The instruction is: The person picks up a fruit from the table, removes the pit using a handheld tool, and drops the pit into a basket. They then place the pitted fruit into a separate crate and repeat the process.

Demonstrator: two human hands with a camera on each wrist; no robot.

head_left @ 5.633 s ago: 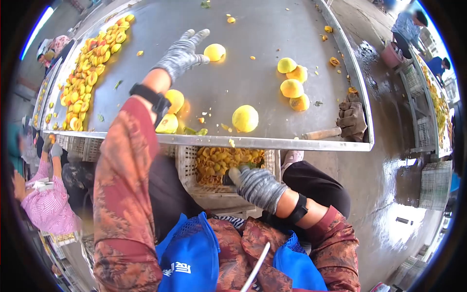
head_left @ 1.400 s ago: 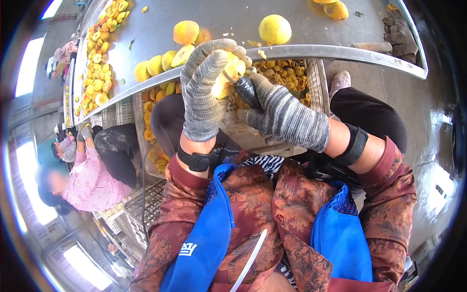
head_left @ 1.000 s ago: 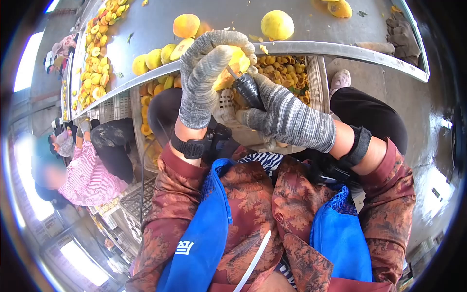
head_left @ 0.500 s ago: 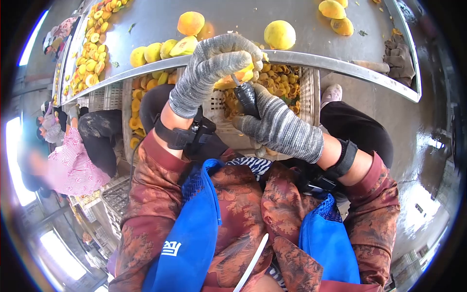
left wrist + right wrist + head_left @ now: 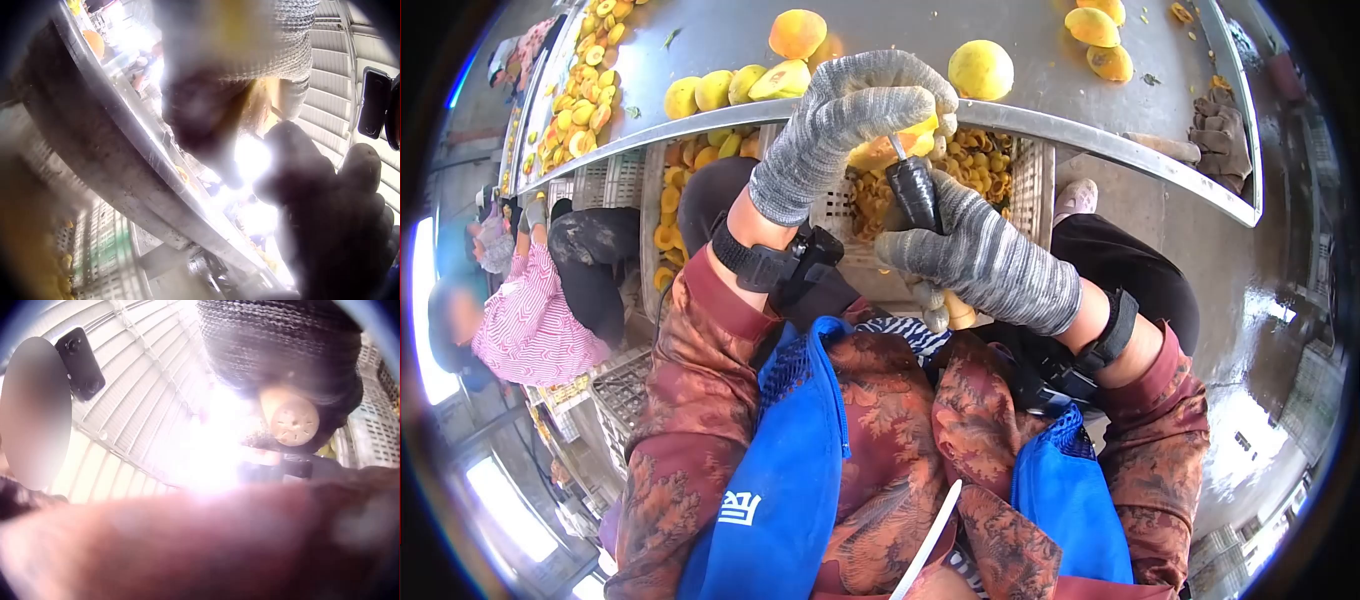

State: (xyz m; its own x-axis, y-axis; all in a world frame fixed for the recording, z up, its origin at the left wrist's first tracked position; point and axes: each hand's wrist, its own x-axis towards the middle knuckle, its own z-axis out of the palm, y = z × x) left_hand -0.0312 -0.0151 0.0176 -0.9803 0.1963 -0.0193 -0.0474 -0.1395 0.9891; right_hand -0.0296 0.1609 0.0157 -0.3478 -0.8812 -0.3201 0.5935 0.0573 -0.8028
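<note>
Two grips: my left hand [image 5: 855,115] holds yellow fruit [image 5: 874,154], my right hand [image 5: 995,258] a black-handled tool [image 5: 914,192]; fruit slipping could make the tool jab me.

We've got marled grey knit gloves [image 5: 785,185] on left hand [image 5: 830,120] and right hand [image 5: 985,245], paler at some fingertips. Black wrist straps [image 5: 1114,330], boxy black units [image 5: 812,258] attached. Sleeves [image 5: 695,405] are rust-red with a dark fern-like print, plain maroon cuffs [image 5: 735,310]; same print on the chest. Over it we see bright blue panels [image 5: 785,470], mesh toward the upper ends, white marking [image 5: 740,507] on one. Thin white strip [image 5: 928,540] down the front, dark-and-white striped cloth [image 5: 912,336] at the middle. Black trousers [image 5: 1135,270], pale pinkish shoe [image 5: 1077,197].
</note>
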